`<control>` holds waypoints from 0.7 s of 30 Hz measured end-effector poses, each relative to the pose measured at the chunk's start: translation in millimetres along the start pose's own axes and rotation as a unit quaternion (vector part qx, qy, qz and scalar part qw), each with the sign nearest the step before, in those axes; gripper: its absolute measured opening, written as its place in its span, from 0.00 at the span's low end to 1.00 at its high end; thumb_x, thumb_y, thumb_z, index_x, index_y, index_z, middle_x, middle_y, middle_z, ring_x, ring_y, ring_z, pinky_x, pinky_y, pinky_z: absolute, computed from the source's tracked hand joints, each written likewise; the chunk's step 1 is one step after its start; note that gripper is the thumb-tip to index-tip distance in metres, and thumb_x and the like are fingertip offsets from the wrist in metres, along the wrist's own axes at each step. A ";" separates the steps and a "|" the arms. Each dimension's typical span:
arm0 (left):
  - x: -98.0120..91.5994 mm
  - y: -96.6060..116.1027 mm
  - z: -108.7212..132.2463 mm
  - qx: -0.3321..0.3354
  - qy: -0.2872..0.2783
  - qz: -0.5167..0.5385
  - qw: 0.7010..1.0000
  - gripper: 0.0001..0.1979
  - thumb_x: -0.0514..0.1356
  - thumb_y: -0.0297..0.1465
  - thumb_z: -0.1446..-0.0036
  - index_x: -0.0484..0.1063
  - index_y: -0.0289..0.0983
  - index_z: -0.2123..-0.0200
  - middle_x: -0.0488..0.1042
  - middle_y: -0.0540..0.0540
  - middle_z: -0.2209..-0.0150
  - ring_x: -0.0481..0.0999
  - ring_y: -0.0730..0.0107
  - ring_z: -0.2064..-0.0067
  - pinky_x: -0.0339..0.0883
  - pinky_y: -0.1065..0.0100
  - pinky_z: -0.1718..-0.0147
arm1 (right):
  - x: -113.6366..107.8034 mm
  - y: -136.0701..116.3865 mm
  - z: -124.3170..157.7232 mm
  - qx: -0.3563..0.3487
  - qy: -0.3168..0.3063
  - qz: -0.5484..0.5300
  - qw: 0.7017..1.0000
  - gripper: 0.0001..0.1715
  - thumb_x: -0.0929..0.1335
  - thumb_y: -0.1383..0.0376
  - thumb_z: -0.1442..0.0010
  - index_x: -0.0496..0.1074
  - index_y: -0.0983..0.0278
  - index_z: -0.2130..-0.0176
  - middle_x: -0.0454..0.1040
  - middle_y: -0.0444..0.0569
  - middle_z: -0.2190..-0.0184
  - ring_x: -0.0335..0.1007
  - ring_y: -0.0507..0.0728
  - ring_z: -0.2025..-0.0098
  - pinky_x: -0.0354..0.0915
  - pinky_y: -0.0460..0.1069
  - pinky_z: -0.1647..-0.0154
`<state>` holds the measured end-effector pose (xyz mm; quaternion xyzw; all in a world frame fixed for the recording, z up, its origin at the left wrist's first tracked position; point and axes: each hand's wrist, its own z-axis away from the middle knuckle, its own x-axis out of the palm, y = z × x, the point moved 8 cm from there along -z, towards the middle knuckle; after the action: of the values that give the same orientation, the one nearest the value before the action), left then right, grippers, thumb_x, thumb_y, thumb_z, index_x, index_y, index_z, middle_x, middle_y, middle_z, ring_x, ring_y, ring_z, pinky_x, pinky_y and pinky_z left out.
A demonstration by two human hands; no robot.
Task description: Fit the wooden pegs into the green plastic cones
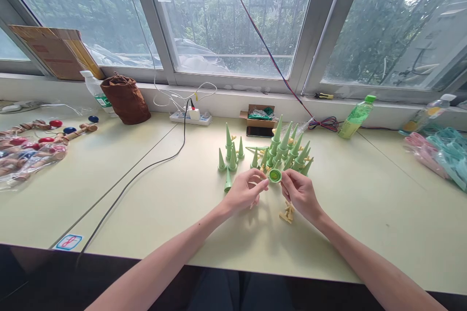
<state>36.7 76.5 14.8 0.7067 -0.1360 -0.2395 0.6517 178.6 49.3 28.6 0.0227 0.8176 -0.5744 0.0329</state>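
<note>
Green cone (275, 175): over the tabletop (182, 194), nearer us than the standing cones (284, 145), open end facing us.
Right hand (301, 193): we pinch the cone.
Left hand (245, 187): half-curled just left; we cannot tell whether it grips anything.
Cone step: probably work at that end; the next move calls for steadiness.

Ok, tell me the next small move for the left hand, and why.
Probably steady the held cone with the left hand: the right hand pinches it at one side, its round end faces the camera, and the left thumb is right by the opposite edge.
</note>
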 end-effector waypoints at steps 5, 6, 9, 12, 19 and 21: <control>4.7 -5.7 -2.2 -0.060 -0.025 0.123 0.990 0.25 0.56 0.52 0.40 0.68 0.33 0.65 0.77 0.43 0.68 0.68 0.79 0.83 0.60 0.75 0.86 | -2.8 -4.9 0.0 -0.041 0.004 0.061 0.997 0.19 0.64 0.56 0.32 0.65 0.63 0.71 0.56 0.38 0.83 0.51 0.48 0.83 0.50 0.45 0.83; 7.6 -6.8 -2.0 -0.075 -0.041 0.139 0.987 0.27 0.55 0.54 0.40 0.68 0.32 0.67 0.77 0.42 0.68 0.69 0.79 0.83 0.59 0.75 0.87 | -1.9 -7.4 0.3 -0.056 -0.001 0.085 0.995 0.18 0.64 0.57 0.31 0.65 0.63 0.71 0.56 0.39 0.82 0.51 0.48 0.82 0.51 0.45 0.82; 15.3 -5.9 0.2 -0.086 -0.093 0.162 0.979 0.27 0.57 0.54 0.41 0.68 0.32 0.67 0.77 0.41 0.68 0.70 0.78 0.81 0.60 0.76 0.86 | 3.1 -14.5 1.9 -0.102 -0.023 0.153 0.983 0.17 0.63 0.60 0.31 0.66 0.63 0.71 0.60 0.40 0.81 0.52 0.49 0.80 0.52 0.46 0.80; 18.1 -3.0 2.7 -0.068 -0.127 0.166 0.976 0.23 0.61 0.50 0.42 0.67 0.34 0.66 0.76 0.46 0.72 0.70 0.78 0.81 0.60 0.77 0.85 | 5.6 -14.7 3.0 -0.115 -0.034 0.178 0.977 0.16 0.63 0.62 0.31 0.66 0.63 0.71 0.60 0.40 0.80 0.53 0.49 0.79 0.52 0.46 0.78; 14.7 2.4 4.7 -0.013 -0.134 0.126 0.983 0.20 0.62 0.47 0.42 0.67 0.34 0.65 0.67 0.53 0.79 0.67 0.78 0.83 0.59 0.74 0.82 | 6.6 -7.0 2.6 -0.099 -0.047 0.174 0.978 0.16 0.63 0.62 0.32 0.64 0.63 0.71 0.58 0.40 0.80 0.51 0.49 0.79 0.49 0.46 0.78; 13.8 4.3 5.0 0.000 -0.124 0.100 0.987 0.21 0.62 0.47 0.42 0.69 0.33 0.64 0.71 0.50 0.74 0.68 0.79 0.82 0.59 0.73 0.82 | 6.4 -6.7 2.1 -0.093 -0.047 0.178 0.979 0.16 0.63 0.62 0.32 0.64 0.63 0.72 0.57 0.40 0.80 0.51 0.49 0.79 0.49 0.46 0.78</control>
<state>46.3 64.7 16.7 0.6539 -0.2859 -0.2593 0.6507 171.8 45.0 33.7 0.1377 0.8482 -0.4808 0.1745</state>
